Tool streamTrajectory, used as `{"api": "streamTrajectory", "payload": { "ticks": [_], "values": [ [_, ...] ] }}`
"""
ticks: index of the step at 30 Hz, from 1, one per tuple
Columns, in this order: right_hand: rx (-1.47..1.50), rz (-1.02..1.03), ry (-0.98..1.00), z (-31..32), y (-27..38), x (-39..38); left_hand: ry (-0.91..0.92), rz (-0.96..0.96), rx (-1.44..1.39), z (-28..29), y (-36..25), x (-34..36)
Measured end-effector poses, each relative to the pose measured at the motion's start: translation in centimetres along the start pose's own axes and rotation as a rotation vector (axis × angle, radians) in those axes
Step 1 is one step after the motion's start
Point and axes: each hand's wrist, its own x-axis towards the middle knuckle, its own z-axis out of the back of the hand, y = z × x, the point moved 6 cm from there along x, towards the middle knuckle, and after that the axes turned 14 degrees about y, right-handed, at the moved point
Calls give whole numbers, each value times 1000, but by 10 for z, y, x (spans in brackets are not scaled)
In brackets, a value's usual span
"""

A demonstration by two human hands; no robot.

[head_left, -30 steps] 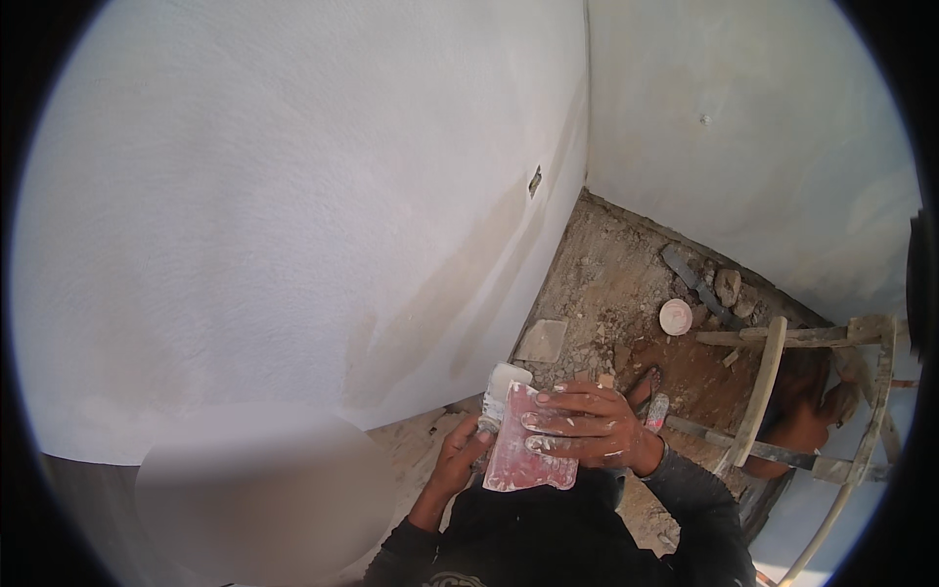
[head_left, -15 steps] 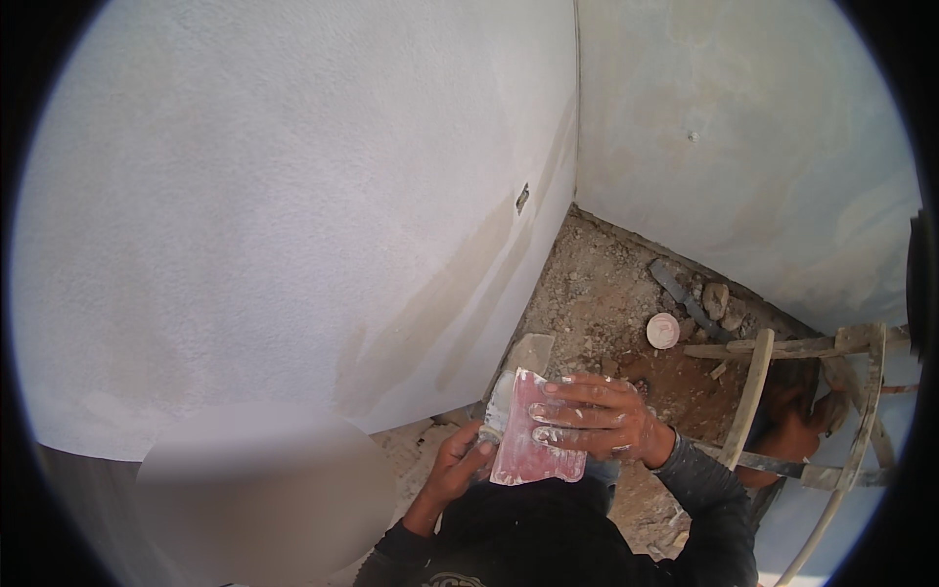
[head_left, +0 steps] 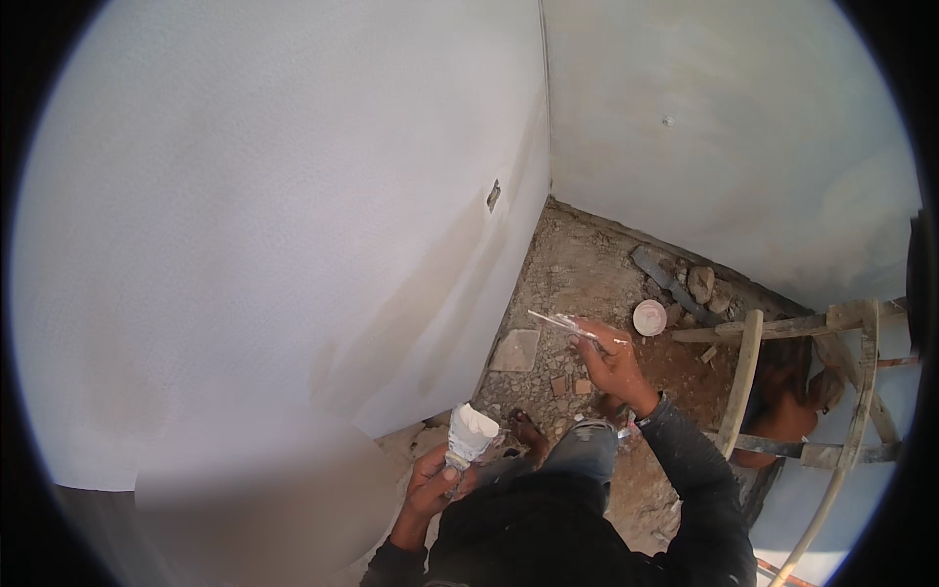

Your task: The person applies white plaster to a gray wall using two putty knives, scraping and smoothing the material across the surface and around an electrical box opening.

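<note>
My left hand [head_left: 430,481] grips the handle of a putty knife [head_left: 469,432], whose upturned blade carries white paste, just in front of my dark clothing. Higher and to the right, over the rubble floor, my right hand [head_left: 614,364] holds the red spreader [head_left: 556,319] nearly edge-on, so it shows as a thin pale, paste-smeared strip. The two tools are apart. Beyond my right hand is a small round container [head_left: 649,318] with pinkish-white contents on the floor.
White walls [head_left: 293,196] meet in a corner; the left one has a small cut opening [head_left: 493,196]. A weathered wooden frame [head_left: 748,382] stands at right. On the dirt floor [head_left: 567,245] lie a grey strip [head_left: 663,274], stones [head_left: 700,284] and a square slab [head_left: 514,350]. The lower left is blurred.
My right hand has lifted the red spreader away from the putty knife and turned it edge-on. My left hand with the knife is slightly lower, and the paste-covered blade is now exposed.
</note>
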Motion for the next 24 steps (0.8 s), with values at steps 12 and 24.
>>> {"api": "streamTrajectory", "payload": {
  "ticks": [12, 24],
  "values": [
    [526, -315, -421, -94, -243, 99, -281, -31, -96, 47, 20, -52],
    [150, -118, -526, -108, -300, 219, -465, -41, -108, 70, 27, -78]
  ]
}}
